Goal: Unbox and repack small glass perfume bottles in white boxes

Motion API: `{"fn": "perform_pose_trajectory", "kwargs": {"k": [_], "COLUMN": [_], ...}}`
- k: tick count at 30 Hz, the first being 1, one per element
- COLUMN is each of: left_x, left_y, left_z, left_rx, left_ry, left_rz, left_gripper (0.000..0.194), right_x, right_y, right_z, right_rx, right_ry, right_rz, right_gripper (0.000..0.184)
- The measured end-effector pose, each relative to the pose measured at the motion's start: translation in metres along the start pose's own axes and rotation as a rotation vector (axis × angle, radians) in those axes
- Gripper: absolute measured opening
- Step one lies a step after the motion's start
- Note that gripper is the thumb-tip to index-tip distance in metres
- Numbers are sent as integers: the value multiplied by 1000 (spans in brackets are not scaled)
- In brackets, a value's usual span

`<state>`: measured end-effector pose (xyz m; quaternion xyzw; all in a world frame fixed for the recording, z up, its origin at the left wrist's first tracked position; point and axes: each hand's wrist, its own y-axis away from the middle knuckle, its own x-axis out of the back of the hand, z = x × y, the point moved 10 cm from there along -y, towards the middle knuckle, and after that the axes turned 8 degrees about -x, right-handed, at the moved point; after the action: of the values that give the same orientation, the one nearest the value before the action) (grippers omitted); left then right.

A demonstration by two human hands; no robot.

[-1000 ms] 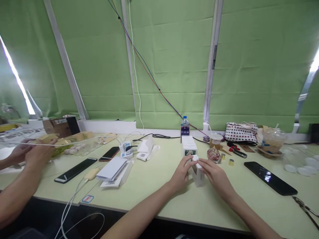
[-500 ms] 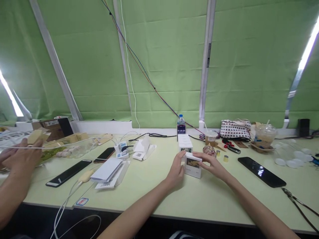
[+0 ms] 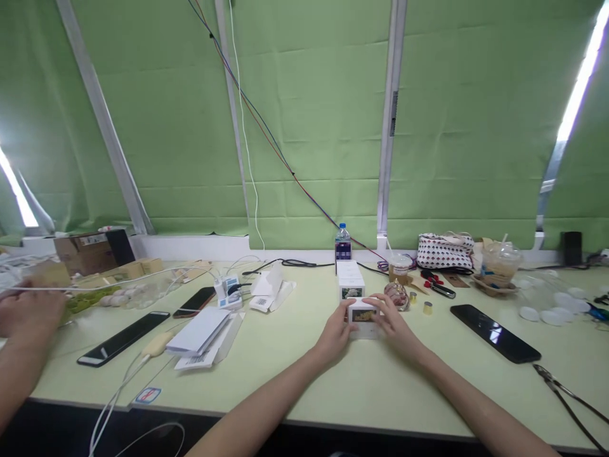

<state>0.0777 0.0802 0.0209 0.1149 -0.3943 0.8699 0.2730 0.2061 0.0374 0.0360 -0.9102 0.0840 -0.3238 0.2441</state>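
Observation:
A small white box (image 3: 364, 329) with a dark picture on its front stands on the table between my hands. My left hand (image 3: 335, 333) grips its left side, the fingers closed along the edge. From the other side, my right hand (image 3: 394, 327) holds the top and right edge with bent fingers. Directly behind stands a row of similar white boxes (image 3: 351, 274), the nearest showing a picture on its front. A round reddish wrapped item (image 3: 397, 295) lies just beyond my right hand.
Phones (image 3: 495, 333) and pliers (image 3: 547, 374) lie at right, near drink cups (image 3: 499, 261) and a patterned pouch (image 3: 445, 252). Flattened white cartons (image 3: 202, 333), a power strip (image 3: 231, 292) and cables are left. Another person's hand (image 3: 31, 314) works at far left. A bottle (image 3: 342, 244) stands behind.
The white box between my hands has turned to face me more squarely, and my right hand has shifted along it. The other person's hand at far left has moved lower and left.

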Motion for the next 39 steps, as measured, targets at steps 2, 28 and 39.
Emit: {"fn": "perform_pose_trajectory", "kwargs": {"k": [2,28,39], "left_x": [5,95,246], "left_y": [-1,0,52], "left_z": [-1,-18,-35], "left_rx": [-7,20,263], "left_ry": [-33,-501,-879], "left_rz": [29,513,871], "left_gripper": [52,28,34], "right_x": [-11,-28,-59], "right_y": [2,-20,10], "right_z": [3,8,-39], "right_rx": [-5,-60,361], "right_ry": [-2,424,409], "right_rz": [26,237,106], "right_gripper": [52,65,37]}}
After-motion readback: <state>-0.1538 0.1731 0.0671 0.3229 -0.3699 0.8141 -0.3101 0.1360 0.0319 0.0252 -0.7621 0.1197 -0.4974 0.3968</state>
